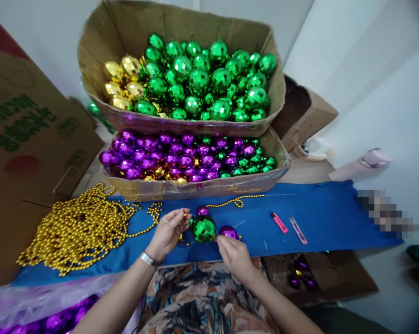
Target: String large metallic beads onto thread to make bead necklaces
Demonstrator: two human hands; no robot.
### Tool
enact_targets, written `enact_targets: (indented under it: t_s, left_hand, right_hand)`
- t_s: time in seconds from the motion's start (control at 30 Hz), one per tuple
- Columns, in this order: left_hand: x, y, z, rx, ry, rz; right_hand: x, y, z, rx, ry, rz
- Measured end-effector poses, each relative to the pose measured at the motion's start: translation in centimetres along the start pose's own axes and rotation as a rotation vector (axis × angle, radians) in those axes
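Note:
A shiny green faceted bauble [204, 229] is between my hands, above the blue cloth [320, 208]. My left hand [170, 229] is closed in a pinch at its left end, with a small gold bead at the fingertips. At the bauble's lower right edge, my right hand [234, 255] pinches with thumb and finger; what lies between them is too small to make out. A purple bauble [228, 232] sits just behind the right hand. Another purple bauble [202, 211] lies beyond the green one, beside a short gold bead strand [226, 202].
A heap of gold bead strands [80, 227] lies left. Behind stand cartons of green and gold baubles [181, 118] and purple and green ones [195, 184]. A pink cutter [279, 222] and thread snips [298, 230] lie right. A pink bottle [360, 165] is farther off.

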State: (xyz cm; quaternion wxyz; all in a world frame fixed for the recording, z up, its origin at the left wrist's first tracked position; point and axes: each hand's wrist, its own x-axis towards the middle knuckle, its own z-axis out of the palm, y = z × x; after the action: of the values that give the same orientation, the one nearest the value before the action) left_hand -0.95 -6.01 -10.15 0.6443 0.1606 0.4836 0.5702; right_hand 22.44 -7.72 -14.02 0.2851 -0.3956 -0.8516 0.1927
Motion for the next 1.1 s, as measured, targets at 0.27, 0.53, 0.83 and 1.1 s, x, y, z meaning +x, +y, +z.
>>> enact_targets:
  t_s: [0.27, 0.53, 0.83, 1.1]
  left_hand:
    - [-0.9, -1.1, 0.0, 0.350, 0.020, 0.261]
    - [-0.9, -4.5, -0.6, 0.435, -0.020, 0.134]
    - [-1.8, -0.7, 3.1, 0.742, -0.165, 0.591]
    - [-2.3, 1.0, 4.6, 0.672, -0.165, 0.613]
  right_hand:
    - [-0.9, -0.3, 1.9, 0.008, -0.030, 0.069]
    - [-3.4, 2.5, 4.0, -0.181, -0.100, 0.124]
    - [1.6, 0.4, -0.7, -0.013, 0.054, 0.019]
    - [2.7, 0.6, 0.5, 0.226, 0.003, -0.018]
